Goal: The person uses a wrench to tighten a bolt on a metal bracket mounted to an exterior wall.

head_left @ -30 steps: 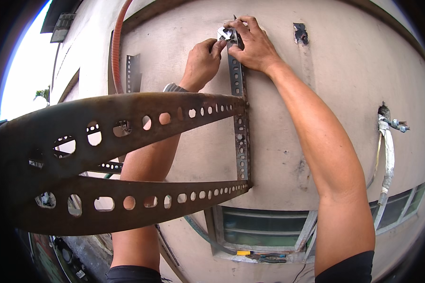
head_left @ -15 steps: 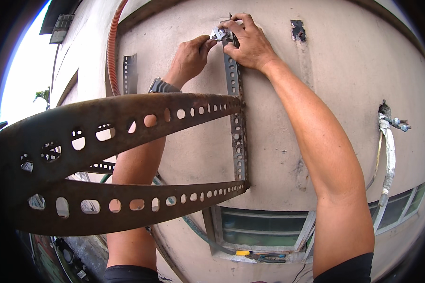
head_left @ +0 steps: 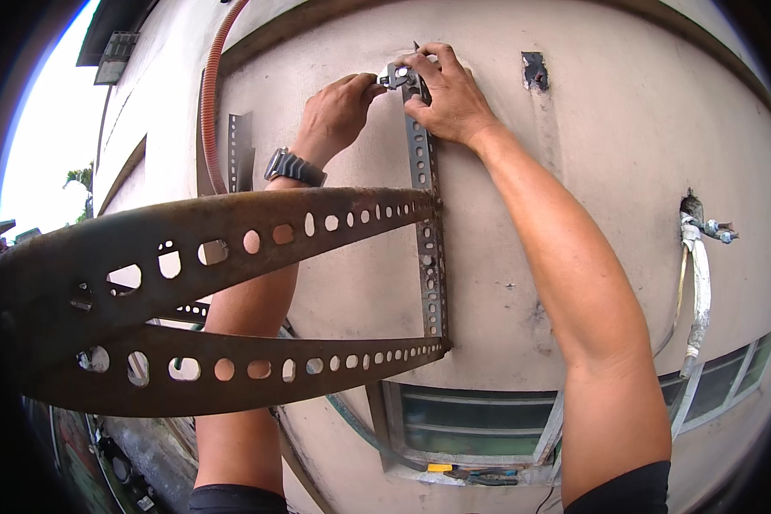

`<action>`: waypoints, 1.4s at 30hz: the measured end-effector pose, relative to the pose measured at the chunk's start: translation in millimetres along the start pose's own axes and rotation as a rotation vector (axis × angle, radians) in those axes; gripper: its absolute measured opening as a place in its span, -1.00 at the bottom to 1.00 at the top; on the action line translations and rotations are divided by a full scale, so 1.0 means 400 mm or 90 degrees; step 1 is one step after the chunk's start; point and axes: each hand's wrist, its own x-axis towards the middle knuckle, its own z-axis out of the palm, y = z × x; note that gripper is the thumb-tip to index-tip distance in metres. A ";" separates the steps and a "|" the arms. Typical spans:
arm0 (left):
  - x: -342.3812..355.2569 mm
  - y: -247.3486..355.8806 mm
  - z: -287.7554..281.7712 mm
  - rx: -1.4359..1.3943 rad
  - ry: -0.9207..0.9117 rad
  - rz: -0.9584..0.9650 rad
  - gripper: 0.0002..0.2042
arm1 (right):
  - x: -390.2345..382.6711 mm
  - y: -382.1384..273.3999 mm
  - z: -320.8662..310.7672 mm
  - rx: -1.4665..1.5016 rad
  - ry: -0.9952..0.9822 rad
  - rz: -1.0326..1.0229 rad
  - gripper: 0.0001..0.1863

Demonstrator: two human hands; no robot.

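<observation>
High on the wall, a small silver metal piece (head_left: 392, 78) with a jaw-like notch sits at the top of an upright slotted steel angle bar (head_left: 421, 158). My left hand (head_left: 337, 110), with a black watch (head_left: 295, 167) on the wrist, pinches its left side between thumb and fingertips. From the right, my right hand (head_left: 451, 96) curls over the piece and the bar's top, its thumb lower down by the bar's face. The fingers hide part of the piece, so its exact kind does not show. My left forearm passes behind the rusty bracket arms.
Two rusty slotted bracket arms (head_left: 231, 230) jut from the upright bar toward me on the left. An orange corrugated hose (head_left: 209, 120) hangs at left. Wrapped pipes (head_left: 698, 274) stick out at right. Hand tools (head_left: 481, 475) lie on the ledge under a louvred window (head_left: 475, 424).
The view has shifted slightly, so the hands and the upright bar appear a little lower. The silver piece appears turned, its notched side now showing. Both hands remain at the bar's top.
</observation>
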 end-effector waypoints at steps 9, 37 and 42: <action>-0.058 0.028 0.027 -0.299 -0.050 -0.205 -0.65 | 0.000 -0.001 -0.007 0.010 -0.010 0.017 -0.35; 0.036 -0.072 -0.043 -0.037 -0.049 0.089 -0.70 | 0.001 -0.020 0.010 0.018 -0.007 0.019 -0.47; -0.046 0.015 0.008 -0.190 0.066 -0.187 -0.66 | -0.006 -0.001 -0.012 0.031 -0.032 0.054 -0.42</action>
